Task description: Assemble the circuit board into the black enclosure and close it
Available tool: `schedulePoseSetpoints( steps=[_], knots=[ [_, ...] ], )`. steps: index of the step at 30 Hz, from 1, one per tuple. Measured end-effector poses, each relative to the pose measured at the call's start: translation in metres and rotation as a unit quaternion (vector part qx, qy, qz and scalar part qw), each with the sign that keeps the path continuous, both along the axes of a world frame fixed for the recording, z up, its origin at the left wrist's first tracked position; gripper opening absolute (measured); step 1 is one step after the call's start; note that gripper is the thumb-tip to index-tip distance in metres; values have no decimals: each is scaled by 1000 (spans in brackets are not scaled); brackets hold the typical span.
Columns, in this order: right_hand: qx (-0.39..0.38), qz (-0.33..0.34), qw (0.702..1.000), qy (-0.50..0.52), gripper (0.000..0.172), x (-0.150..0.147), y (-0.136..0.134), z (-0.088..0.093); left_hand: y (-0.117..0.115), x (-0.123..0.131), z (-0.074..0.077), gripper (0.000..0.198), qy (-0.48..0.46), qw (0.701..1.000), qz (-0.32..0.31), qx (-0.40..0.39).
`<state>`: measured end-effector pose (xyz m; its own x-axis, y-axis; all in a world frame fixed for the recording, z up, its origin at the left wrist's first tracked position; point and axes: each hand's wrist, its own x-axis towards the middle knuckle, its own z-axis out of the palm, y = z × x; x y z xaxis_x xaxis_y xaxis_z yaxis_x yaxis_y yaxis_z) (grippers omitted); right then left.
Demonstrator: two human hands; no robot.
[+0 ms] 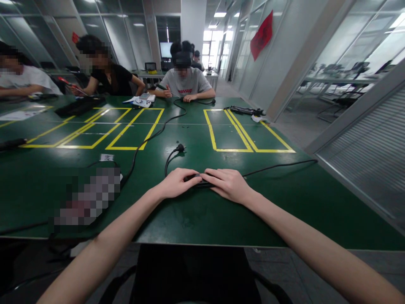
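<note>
Both hands are together on a black power cable (205, 184) that lies gathered low over the green tabletop. My left hand (177, 182) is closed round the cable's left part, thumb along the top. From the right, my right hand (230, 185) closes over the same gathered part, its fingertips almost touching the left thumb. A black plug (180, 147) on a curved length of cord rests just beyond my left hand. Another stretch of black cord (281, 165) runs from my right hand toward the table's right side. My fingers hide much of the gathered part.
To the left lies a pixelated long object (91, 196) beside a small number label (106, 157). Another black cord (158, 131) crosses the green table (177, 223). Yellow tape outlines (234, 150) and a black folded stand (245, 110) lie farther back. Several people sit opposite.
</note>
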<state>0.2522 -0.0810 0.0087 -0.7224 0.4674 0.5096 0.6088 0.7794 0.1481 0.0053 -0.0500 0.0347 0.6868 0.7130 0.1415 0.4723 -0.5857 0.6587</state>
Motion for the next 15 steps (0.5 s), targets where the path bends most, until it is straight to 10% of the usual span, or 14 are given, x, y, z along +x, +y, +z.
schedulePoseSetpoints(
  steps=[15],
  knots=[
    [-189, -50, 972, 130, 31, 0, 9, -1, 3, 0, -13, 28, -3, 967, 4, 254]
  ],
)
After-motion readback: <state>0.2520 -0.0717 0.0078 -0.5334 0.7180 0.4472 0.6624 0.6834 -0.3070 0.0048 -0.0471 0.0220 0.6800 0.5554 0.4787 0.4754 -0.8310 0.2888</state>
